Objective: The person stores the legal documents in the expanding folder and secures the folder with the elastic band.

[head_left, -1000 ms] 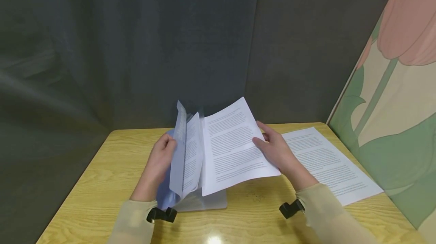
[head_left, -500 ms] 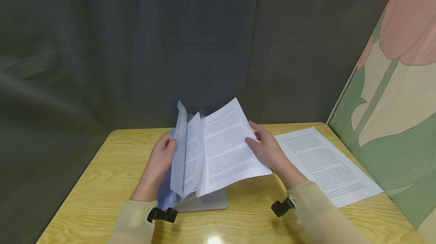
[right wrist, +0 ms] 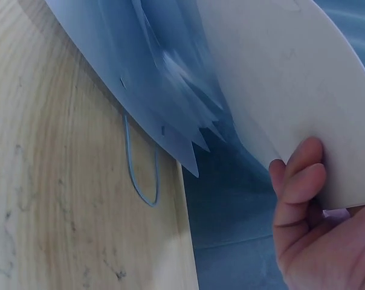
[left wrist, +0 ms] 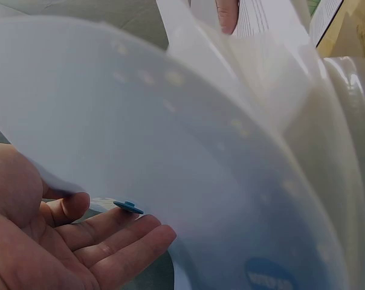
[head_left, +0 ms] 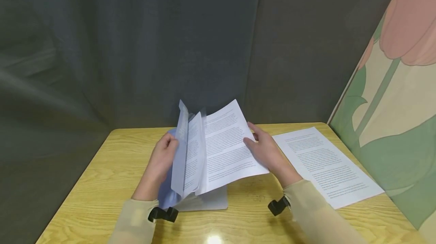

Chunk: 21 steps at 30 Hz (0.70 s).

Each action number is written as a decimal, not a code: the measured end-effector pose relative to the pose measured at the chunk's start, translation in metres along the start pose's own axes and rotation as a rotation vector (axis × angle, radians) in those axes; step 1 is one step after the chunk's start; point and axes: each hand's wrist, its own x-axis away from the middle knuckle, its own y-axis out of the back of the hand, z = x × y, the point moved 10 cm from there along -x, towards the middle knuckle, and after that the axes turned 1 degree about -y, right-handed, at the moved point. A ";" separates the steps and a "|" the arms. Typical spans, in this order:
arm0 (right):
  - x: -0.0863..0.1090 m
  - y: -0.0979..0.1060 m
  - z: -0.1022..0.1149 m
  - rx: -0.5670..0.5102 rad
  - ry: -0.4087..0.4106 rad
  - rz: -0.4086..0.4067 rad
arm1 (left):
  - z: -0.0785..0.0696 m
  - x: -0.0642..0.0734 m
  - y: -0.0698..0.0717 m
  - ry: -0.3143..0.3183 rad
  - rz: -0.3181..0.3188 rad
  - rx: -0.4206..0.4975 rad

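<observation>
While L hand (head_left: pixel 163 154) grips folder (head_left: pixel 179 157) to its R, R hand (head_left: pixel 266 151) pinches paper (head_left: pixel 226 147) to its L.

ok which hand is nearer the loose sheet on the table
Right. The right hand is beside the loose sheet, holding another page; the left hand is farther left, holding the folder.

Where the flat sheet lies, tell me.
In the head view, the printed sheet lies on the right of the table, between the right hand and the flowered wall.

Held sheet (head_left: pixel 229 146): txt too sm.; mural (head_left: pixel 402 149) cut off.
</observation>
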 end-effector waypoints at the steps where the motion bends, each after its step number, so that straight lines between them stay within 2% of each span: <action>1: 0.000 -0.001 -0.001 -0.005 0.002 -0.007 | 0.000 0.000 0.000 0.001 0.001 0.001; 7: 0.001 -0.012 0.000 -0.064 0.019 -0.035 | -0.002 0.002 -0.001 0.003 0.006 0.006; 21: 0.009 -0.039 0.009 -0.102 0.012 -0.085 | -0.001 0.001 -0.002 0.010 -0.003 -0.011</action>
